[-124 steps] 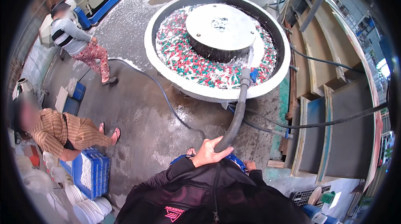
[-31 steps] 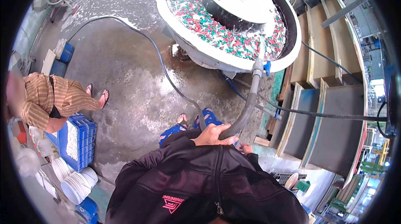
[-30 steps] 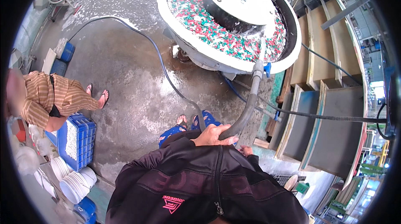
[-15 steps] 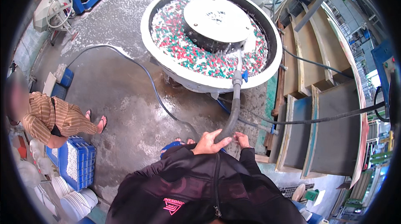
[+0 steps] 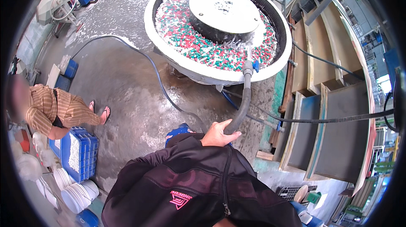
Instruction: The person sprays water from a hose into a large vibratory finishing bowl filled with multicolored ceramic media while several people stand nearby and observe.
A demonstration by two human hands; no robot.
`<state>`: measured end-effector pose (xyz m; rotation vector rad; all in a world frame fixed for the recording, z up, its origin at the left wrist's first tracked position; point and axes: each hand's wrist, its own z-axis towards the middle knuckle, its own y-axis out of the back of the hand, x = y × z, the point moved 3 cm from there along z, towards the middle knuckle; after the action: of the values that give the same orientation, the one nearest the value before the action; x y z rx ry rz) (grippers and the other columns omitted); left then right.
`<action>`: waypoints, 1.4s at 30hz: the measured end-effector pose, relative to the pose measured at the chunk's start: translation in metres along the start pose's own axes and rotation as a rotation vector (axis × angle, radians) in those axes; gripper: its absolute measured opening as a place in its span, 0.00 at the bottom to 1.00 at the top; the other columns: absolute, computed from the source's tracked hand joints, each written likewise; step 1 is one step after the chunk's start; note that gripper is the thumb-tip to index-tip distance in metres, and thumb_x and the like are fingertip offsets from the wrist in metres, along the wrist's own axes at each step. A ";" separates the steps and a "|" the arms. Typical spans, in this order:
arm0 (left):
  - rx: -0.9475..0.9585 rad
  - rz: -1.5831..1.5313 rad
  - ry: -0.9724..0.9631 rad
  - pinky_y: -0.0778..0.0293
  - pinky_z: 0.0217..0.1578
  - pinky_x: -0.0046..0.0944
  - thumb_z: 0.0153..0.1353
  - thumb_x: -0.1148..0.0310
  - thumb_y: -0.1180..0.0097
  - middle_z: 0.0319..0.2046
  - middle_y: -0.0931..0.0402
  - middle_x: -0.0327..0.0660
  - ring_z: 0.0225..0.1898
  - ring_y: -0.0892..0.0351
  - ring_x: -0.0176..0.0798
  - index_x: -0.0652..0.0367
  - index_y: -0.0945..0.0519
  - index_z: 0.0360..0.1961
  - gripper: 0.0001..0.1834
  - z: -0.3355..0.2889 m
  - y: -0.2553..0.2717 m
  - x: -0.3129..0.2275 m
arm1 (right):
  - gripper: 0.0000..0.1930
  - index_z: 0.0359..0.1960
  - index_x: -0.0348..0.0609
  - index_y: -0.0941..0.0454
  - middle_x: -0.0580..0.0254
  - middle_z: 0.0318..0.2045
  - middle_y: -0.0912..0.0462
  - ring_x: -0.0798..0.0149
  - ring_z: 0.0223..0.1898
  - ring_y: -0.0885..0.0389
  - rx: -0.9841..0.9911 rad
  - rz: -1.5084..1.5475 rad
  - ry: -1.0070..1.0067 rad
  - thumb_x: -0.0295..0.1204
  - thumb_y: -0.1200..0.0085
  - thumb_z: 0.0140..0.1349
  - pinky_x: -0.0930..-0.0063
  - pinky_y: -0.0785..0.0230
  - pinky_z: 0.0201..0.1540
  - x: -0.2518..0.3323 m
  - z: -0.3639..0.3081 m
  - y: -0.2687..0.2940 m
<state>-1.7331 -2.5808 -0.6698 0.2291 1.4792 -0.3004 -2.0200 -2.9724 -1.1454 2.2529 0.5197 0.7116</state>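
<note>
My left hand (image 5: 216,134) grips a thick grey hose (image 5: 243,112), its fingers on one side and thumb on the other. The hose bends up and away to a nozzle with a blue valve handle (image 5: 256,66) over the rim of a large round white tub (image 5: 198,76). Water shoots from the nozzle onto small red, green and white pieces (image 5: 186,41) that fill the tub's ring. Some splashes against the dark side of the round white centre hub (image 5: 224,9). My right hand is out of sight.
At left a person in striped clothes (image 5: 67,108) sits by a blue crate (image 5: 86,153) holding white pieces. White buckets (image 5: 80,195) lie nearby. A thin hose (image 5: 154,66) crosses the wet floor. Wooden-edged troughs (image 5: 342,129) stand at right, with a black hose (image 5: 338,120) across them.
My right hand has dropped out of view from beside the hose. My left hand still holds the hose. The tub appears higher and slightly further right in the picture.
</note>
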 end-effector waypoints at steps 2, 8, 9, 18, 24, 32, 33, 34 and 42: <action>-0.016 0.056 -0.015 0.31 0.24 0.33 0.45 0.63 0.41 0.19 0.25 0.48 0.19 0.24 0.38 0.65 0.26 0.35 0.18 0.001 -0.003 0.006 | 0.13 0.28 0.39 0.21 0.56 0.22 0.22 0.64 0.26 0.24 0.054 -0.114 0.051 0.35 0.51 0.47 0.73 0.33 0.33 0.009 0.005 0.001; 0.059 0.046 0.111 0.32 0.30 0.28 0.46 0.69 0.41 0.23 0.23 0.37 0.27 0.27 0.23 0.62 0.26 0.39 0.17 -0.005 0.010 -0.001 | 0.11 0.32 0.43 0.24 0.64 0.21 0.24 0.70 0.20 0.29 0.250 0.414 -0.043 0.34 0.52 0.50 0.76 0.36 0.21 0.190 -0.026 0.060; 0.031 0.058 0.115 0.31 0.30 0.28 0.46 0.68 0.41 0.23 0.23 0.38 0.27 0.27 0.23 0.62 0.26 0.38 0.17 -0.007 0.016 0.000 | 0.11 0.33 0.43 0.25 0.65 0.22 0.24 0.70 0.20 0.29 0.261 0.416 0.012 0.34 0.53 0.51 0.76 0.36 0.21 0.219 -0.029 0.068; 0.162 0.048 0.103 0.31 0.30 0.30 0.48 0.62 0.43 0.23 0.24 0.45 0.25 0.23 0.32 0.65 0.26 0.36 0.18 -0.017 0.069 -0.007 | 0.10 0.35 0.44 0.26 0.64 0.22 0.24 0.70 0.19 0.30 0.284 0.448 -0.181 0.33 0.55 0.54 0.74 0.37 0.20 0.292 -0.045 0.075; 0.121 0.195 0.085 0.33 0.34 0.30 0.46 0.56 0.42 0.28 0.24 0.47 0.29 0.24 0.34 0.64 0.26 0.39 0.24 -0.029 0.136 0.021 | 0.09 0.34 0.42 0.27 0.60 0.23 0.24 0.66 0.17 0.29 0.295 0.306 -0.151 0.32 0.55 0.54 0.68 0.36 0.18 0.331 -0.075 0.041; 0.138 -0.041 0.039 0.33 0.32 0.29 0.48 0.64 0.42 0.24 0.25 0.40 0.27 0.30 0.25 0.66 0.26 0.38 0.19 0.004 0.221 -0.003 | 0.10 0.27 0.40 0.25 0.65 0.18 0.25 0.73 0.16 0.30 0.358 0.315 0.150 0.33 0.54 0.53 0.78 0.39 0.16 0.424 -0.086 -0.021; 0.189 -0.110 0.072 0.33 0.32 0.29 0.48 0.65 0.42 0.23 0.25 0.38 0.27 0.31 0.24 0.65 0.26 0.38 0.18 0.008 0.227 0.002 | 0.10 0.34 0.42 0.25 0.65 0.20 0.24 0.72 0.18 0.29 0.318 0.478 0.027 0.31 0.56 0.54 0.78 0.39 0.16 0.440 -0.093 -0.025; 0.180 -0.102 0.068 0.33 0.31 0.28 0.49 0.66 0.43 0.23 0.26 0.34 0.27 0.32 0.23 0.64 0.26 0.35 0.14 0.011 0.236 -0.007 | 0.11 0.37 0.43 0.25 0.65 0.21 0.24 0.72 0.18 0.29 0.293 0.507 0.006 0.30 0.56 0.54 0.78 0.39 0.17 0.456 -0.097 -0.025; 0.366 -0.059 0.147 0.37 0.28 0.28 0.49 0.67 0.44 0.21 0.29 0.35 0.25 0.34 0.22 0.62 0.28 0.32 0.12 0.021 0.279 -0.013 | 0.11 0.37 0.46 0.25 0.65 0.21 0.23 0.70 0.19 0.28 0.162 0.529 -0.177 0.30 0.55 0.53 0.72 0.36 0.19 0.459 -0.133 -0.051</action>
<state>-1.6206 -2.3239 -0.6641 0.5107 1.5702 -0.6137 -1.7577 -2.6207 -0.9484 2.6055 -0.1203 0.7312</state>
